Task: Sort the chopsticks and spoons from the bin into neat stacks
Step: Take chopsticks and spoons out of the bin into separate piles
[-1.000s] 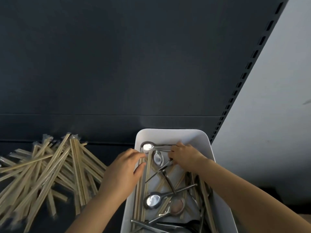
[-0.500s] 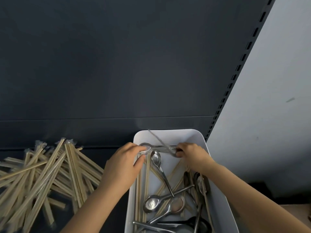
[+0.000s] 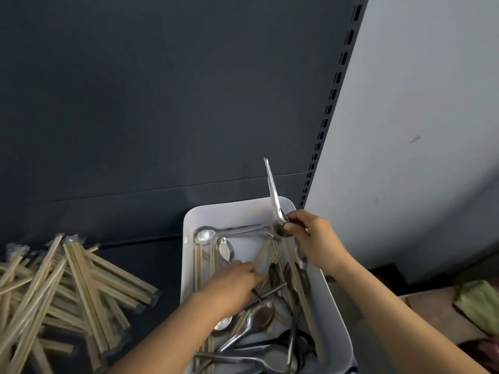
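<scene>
Spoon (image 3: 274, 195) held upright by right hand (image 3: 316, 244) over bin (image 3: 237, 211); left hand (image 3: 232, 287) inside.

The bin (image 3: 186, 252) sits on the shelf (image 3: 164, 263) against the back panel (image 3: 162, 103), with the chopstick pile (image 3: 81, 279) to its left. Spoons (image 3: 259, 318) and loose chopsticks (image 3: 196, 265) lie mixed inside it. The left hand (image 3: 232, 284) is down among them; the right hand (image 3: 316, 241) holds a spoon (image 3: 275, 201), handle up, over the far right corner.

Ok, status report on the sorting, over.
Right hand pinching a spoon by its bowl, handle up. Left hand down in the bin, grip unclear. Loose spoons tangled with chopsticks.
</scene>
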Available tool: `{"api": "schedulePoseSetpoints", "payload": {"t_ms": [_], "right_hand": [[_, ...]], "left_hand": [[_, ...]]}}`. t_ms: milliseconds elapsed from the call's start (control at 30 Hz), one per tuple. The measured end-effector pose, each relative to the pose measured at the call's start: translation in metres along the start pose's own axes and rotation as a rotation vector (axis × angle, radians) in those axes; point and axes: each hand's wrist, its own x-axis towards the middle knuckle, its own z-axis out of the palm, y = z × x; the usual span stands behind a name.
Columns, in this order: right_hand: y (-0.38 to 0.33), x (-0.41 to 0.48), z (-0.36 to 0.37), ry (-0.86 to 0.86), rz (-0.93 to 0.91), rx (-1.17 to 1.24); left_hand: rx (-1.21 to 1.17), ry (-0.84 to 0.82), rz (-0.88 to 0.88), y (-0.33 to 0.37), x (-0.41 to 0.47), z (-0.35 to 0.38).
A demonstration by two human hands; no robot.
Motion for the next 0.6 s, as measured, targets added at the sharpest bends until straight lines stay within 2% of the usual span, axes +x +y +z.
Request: {"api": "schedulePoseSetpoints", "payload": {"t_ms": [200,367,600], "right_hand": [[0.006,-0.006,-0.003,-0.011,0.037,0.057],[0.009,-0.007,-0.003,-0.025,0.042,0.075],[0.006,-0.01,-0.003,-0.04,0.049,0.088]], "left_hand": [[-0.044,-0.09,-0.036,0.009,0.0,0.002],[0.007,0.019,-0.066,0.013,0.0,0.01],[0.032,0.014,-0.045,0.016,-0.01,0.006]]}}
